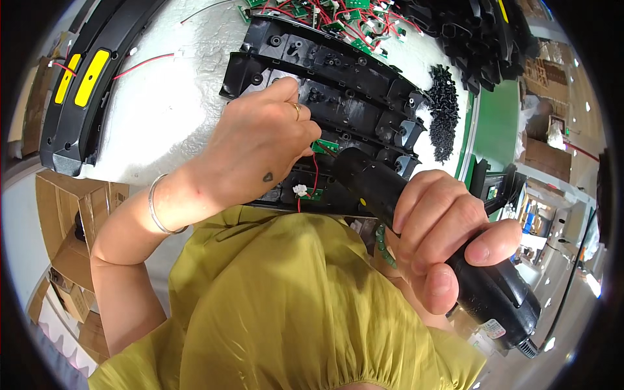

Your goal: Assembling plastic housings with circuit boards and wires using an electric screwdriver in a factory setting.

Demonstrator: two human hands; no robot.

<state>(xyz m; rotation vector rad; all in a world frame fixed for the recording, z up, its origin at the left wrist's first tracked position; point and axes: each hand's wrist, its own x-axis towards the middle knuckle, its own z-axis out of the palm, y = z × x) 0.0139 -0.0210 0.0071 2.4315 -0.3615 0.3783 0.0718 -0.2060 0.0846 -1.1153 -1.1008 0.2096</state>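
Observation:
My right hand (pixel 442 227) is wrapped round a black electric screwdriver (pixel 374 185), whose front end points up and left toward a small green circuit board (pixel 326 145). Close to that tip, my left hand (pixel 260 140) is closed with its fingers bent down over the board; its fingertips, and whatever they pinch, are hidden. The board sits in one of several long black plastic housings (pixel 354 71) lying side by side in front of me. In the housing nearest my body lies a white connector (pixel 299 190) beside another green board, with red wire running by it.
Black screws (pixel 444 117) are heaped right of the housings. Green boards with red wires (pixel 351 19) pile up beyond them. Black parts (pixel 468 39) fill the far right. Black casings with yellow strips (pixel 91 78) stand at left on the white surface (pixel 156 123). Cardboard boxes (pixel 65 214) sit lower left.

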